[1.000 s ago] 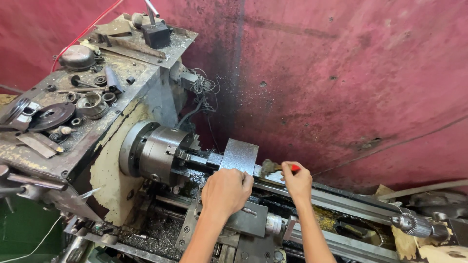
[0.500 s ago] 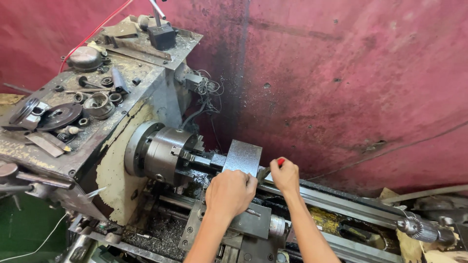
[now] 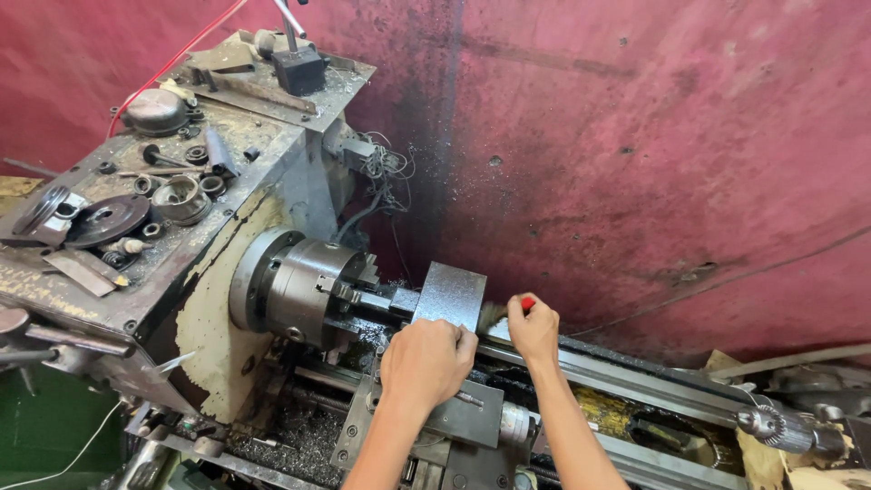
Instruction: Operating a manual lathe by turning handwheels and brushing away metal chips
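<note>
Nearest the viewer, the left hand (image 3: 426,363) lies knuckles-up on the lathe's carriage (image 3: 463,417), fingers curled and pressed over the lower edge of the grey metal block (image 3: 449,295); whether it truly clamps the block cannot be told; just to the right of that block, the right hand (image 3: 533,328) is closed, fingers pinched on a small red-handled tool (image 3: 526,302), its tip hidden behind the block; the block stands upright on the carriage, right of the chuck (image 3: 308,290) and near it; beyond the chuck to the left, the headstock top (image 3: 236,145) carries loose rings, discs and other small parts; far right of the block, along the bed, a drill chuck (image 3: 778,428) lies; behind all stands a stained red wall (image 3: 653,136).
</note>
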